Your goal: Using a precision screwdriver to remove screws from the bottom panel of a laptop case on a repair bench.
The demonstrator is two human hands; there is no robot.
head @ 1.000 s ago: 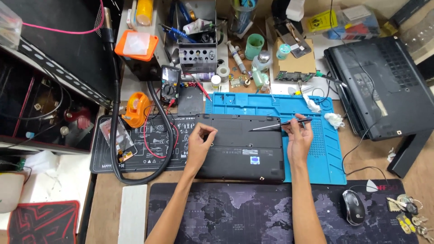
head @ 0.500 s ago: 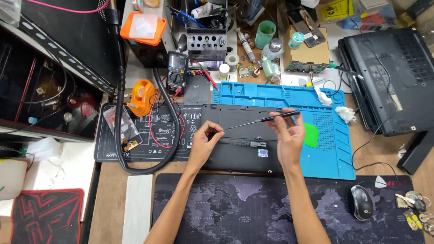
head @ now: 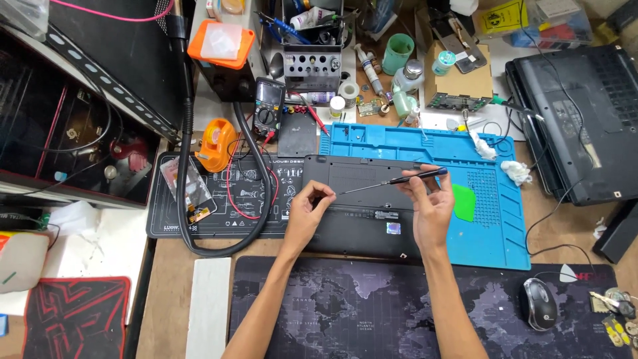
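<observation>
Laptop (head: 362, 206), base up, cover not yet removed: right hand (head: 430, 209) pinches screwdriver (head: 392, 181); left hand (head: 307, 214), fingers curled, meets its tip.

right hand (head: 430, 211) covers part of the black laptop (head: 362, 199) | screwdriver (head: 392, 181) tip too thin to see what it touches | left hand (head: 307, 213) fingertips curl, anything pinched is too small to tell | second laptop (head: 585, 126) cut off at right edge | keys (head: 615, 309) cut off at corner
</observation>
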